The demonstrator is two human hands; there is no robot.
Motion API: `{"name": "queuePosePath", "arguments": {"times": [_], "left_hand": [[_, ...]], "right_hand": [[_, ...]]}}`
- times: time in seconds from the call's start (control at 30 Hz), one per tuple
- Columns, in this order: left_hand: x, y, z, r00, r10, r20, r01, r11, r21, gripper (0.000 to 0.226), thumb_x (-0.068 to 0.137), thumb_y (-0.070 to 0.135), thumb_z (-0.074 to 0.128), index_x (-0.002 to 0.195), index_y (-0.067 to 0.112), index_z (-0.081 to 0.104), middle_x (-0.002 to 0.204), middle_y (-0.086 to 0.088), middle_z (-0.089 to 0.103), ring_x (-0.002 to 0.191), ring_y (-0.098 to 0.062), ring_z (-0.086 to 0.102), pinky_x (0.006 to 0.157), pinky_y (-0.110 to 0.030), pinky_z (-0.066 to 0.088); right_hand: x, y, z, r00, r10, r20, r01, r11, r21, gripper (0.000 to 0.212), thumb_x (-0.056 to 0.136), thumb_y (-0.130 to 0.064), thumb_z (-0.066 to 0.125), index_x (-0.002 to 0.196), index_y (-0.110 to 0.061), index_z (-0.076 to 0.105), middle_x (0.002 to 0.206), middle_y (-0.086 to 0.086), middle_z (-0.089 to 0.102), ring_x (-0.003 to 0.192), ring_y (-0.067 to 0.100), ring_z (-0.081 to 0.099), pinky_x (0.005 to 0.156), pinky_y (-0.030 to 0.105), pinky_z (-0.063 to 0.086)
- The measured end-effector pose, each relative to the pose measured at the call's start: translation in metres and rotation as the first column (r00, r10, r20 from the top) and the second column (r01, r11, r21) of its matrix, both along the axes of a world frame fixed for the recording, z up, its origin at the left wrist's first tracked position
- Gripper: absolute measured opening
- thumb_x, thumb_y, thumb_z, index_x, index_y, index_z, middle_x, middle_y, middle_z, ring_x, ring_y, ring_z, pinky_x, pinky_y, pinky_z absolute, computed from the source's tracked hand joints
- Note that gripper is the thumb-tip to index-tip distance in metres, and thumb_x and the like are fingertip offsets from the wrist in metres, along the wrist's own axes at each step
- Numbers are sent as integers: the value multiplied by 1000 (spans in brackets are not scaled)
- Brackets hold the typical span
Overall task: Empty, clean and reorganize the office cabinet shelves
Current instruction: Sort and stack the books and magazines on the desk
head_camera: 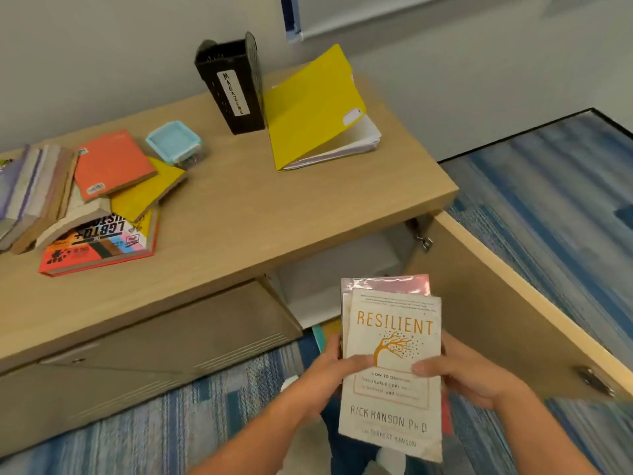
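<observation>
Both hands held a small stack of books (390, 341) in front of the open cabinet (342, 286), the white "Resilient" cover on top. The left hand (337, 370) gripped the stack's left edge, thumb across the cover; the right hand (472, 378) gripped the right edge the same way. How many books lay underneath was hard to tell, perhaps two or three. On the cabinet top (257, 207) sat a black magazine holder (233, 87), a yellow folder (315, 108) and a pile of books (89, 200). The cabinet door (507, 303) stood open at right
</observation>
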State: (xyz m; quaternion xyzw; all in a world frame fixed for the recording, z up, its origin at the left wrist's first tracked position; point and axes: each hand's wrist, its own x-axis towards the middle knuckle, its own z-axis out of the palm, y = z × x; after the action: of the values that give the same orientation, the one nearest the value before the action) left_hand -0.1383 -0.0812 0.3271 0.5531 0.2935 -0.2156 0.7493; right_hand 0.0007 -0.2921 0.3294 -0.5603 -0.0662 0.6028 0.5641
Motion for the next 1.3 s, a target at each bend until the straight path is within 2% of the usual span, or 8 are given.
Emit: {"name": "queuePosePath", "arguments": {"times": [0.1, 0.2, 0.6, 0.7, 0.8, 0.93, 1.07, 1.3], "left_hand": [[6, -17, -11, 990, 133, -47, -135, 990, -38, 62, 81, 27, 81, 134, 26, 48, 115, 3, 73, 105, -20, 71, 89, -41, 58], [18, -7, -23, 980, 194, -50, -195, 981, -11, 62, 81, 24, 81, 135, 21, 50, 119, -4, 72, 107, -26, 70, 91, -50, 56], [95, 64, -121, 989, 33, -145, -5, 982, 191, 72, 72, 45, 86, 132, 29, 51, 114, 7, 73, 98, -12, 72, 84, -36, 60], [71, 65, -132, 968, 62, -243, -19, 984, 176, 93, 53, 60, 91, 133, 29, 54, 120, 9, 71, 106, -13, 70, 95, -42, 56], [32, 61, -115, 945, 133, -298, -108, 989, 98, 97, 54, 63, 90, 134, 31, 46, 123, 13, 68, 112, -10, 66, 101, -40, 52], [-21, 60, -60, 909, 209, -359, -247, 967, -63, 78, 72, 46, 86, 136, 31, 44, 124, 2, 70, 117, -22, 65, 108, -52, 44], [-46, 51, -36, 903, 304, -304, -326, 945, -24, 70, 77, 40, 83, 135, 25, 48, 124, -3, 70, 116, -26, 65, 103, -56, 48], [37, 37, -56, 961, 268, -73, -230, 915, 332, 52, 88, 55, 64, 131, 31, 48, 116, 10, 72, 98, -9, 72, 91, -38, 57]], "right_hand": [[-9, 5, -17, 998, -68, 17, 70, 993, -96, 90, 68, -19, 88, 142, -31, 39, 129, 3, 67, 118, 28, 65, 100, 58, 49], [-9, 18, -29, 994, -104, -10, 102, 982, -157, 98, 63, -25, 91, 143, -32, 34, 126, -1, 69, 114, 24, 67, 98, 57, 50], [27, 72, -138, 962, -262, -79, 243, 950, -195, 90, 66, -17, 90, 135, -44, 39, 115, 0, 74, 109, 32, 67, 90, 61, 53], [22, 78, -139, 972, -201, -122, 186, 975, -121, 104, 37, -26, 103, 124, -47, 48, 110, -5, 74, 113, 26, 60, 106, 57, 43], [13, 79, -116, 993, -43, -114, 30, 993, -115, 116, 14, -39, 102, 121, -32, 56, 115, -5, 69, 106, 16, 59, 92, 39, 50], [18, 91, -60, 912, 211, -351, -221, 975, 12, 92, 65, 2, 90, 136, -34, 44, 122, 5, 71, 112, 31, 67, 84, 46, 56], [25, 100, -37, 903, 428, -40, -430, 898, -90, 94, 69, -8, 88, 136, -43, 32, 122, -5, 71, 112, 22, 68, 97, 52, 53], [52, 82, -71, 988, 139, 71, -126, 979, -162, 94, 68, -23, 88, 139, -45, 31, 121, -9, 71, 114, 20, 66, 90, 51, 54]]}}
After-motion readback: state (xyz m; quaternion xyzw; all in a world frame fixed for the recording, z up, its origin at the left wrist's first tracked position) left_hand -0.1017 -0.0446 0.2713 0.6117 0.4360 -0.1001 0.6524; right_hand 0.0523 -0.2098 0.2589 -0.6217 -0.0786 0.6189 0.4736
